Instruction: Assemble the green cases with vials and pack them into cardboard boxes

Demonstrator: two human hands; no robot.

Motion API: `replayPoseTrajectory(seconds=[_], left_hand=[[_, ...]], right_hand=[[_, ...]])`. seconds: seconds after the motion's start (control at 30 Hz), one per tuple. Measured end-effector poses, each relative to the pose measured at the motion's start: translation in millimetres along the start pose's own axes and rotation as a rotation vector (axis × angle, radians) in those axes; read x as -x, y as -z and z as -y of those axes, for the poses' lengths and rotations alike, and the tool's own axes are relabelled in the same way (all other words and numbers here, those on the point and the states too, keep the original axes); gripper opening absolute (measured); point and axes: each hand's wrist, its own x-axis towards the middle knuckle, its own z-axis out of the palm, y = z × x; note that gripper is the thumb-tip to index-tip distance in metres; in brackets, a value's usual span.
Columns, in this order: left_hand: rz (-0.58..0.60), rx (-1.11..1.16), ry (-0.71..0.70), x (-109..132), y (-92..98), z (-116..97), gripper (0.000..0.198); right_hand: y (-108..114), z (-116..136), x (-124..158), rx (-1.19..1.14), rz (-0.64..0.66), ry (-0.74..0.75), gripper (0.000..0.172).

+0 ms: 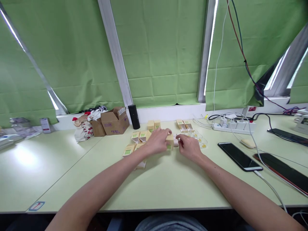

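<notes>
My left hand [158, 140] grips a small cream box [169, 141] with a green patch, holding it up over the table. Close to the box's right side is my right hand [190, 146], its fingers curled in a pinch; what they hold, if anything, is too small to name. A pale pinkish piece [176, 142] shows between the box and those fingertips. Behind my right hand lies a clear plastic tray [204, 142] with round cups and bits of yellow. Several similar cream boxes [129, 149] lie around my left forearm, and an open pair [184, 125] sits farther back.
A brown cardboard box [115, 121], a printed bag [83, 129] and a black cylinder [134, 117] stand at the back left. On the right are a phone [240, 156] on a cable, a white power strip [233, 126], a dark slab-like device [284, 168] and loose cables.
</notes>
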Motion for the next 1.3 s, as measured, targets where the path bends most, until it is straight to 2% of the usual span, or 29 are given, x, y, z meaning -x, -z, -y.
replayPoseTrajectory(seconds=[0.13, 0.23, 0.37, 0.5, 0.63, 0.73, 0.93, 1.1, 1.3], left_hand=[[-0.147, -0.084, 0.053, -45, 16.0, 33, 0.053], [-0.167, -0.220, 0.113, -73, 16.4, 58, 0.056], [-0.131, -0.259, 0.187, -93, -2.3, 84, 0.053], [-0.062, -0.284, 0.260, -100, -30.5, 96, 0.054], [0.000, -0.305, 0.285, -103, -52.8, 99, 0.056], [0.029, -0.323, 0.302, -102, -61.6, 99, 0.053], [0.019, -0.373, 0.281, -100, -58.2, 93, 0.044], [0.001, -0.390, 0.254, -92, -53.4, 75, 0.036], [0.051, -0.365, 0.232, -79, -62.0, 53, 0.036]], right_hand=[[0, 0, 0, -0.016, -0.005, 0.024, 0.035], [0, 1, 1, -0.022, -0.003, 0.039, 0.035], [0, 3, 3, -0.028, -0.003, 0.048, 0.033], [0, 5, 4, -0.036, 0.006, 0.065, 0.032], [1, 7, 4, -0.037, 0.031, 0.067, 0.030], [0, 7, 4, -0.039, 0.029, 0.074, 0.030], [-3, 5, 4, -0.043, 0.028, 0.089, 0.030], [-4, 6, 4, -0.046, 0.023, 0.104, 0.031], [-7, 5, 4, -0.033, 0.029, 0.105, 0.032]])
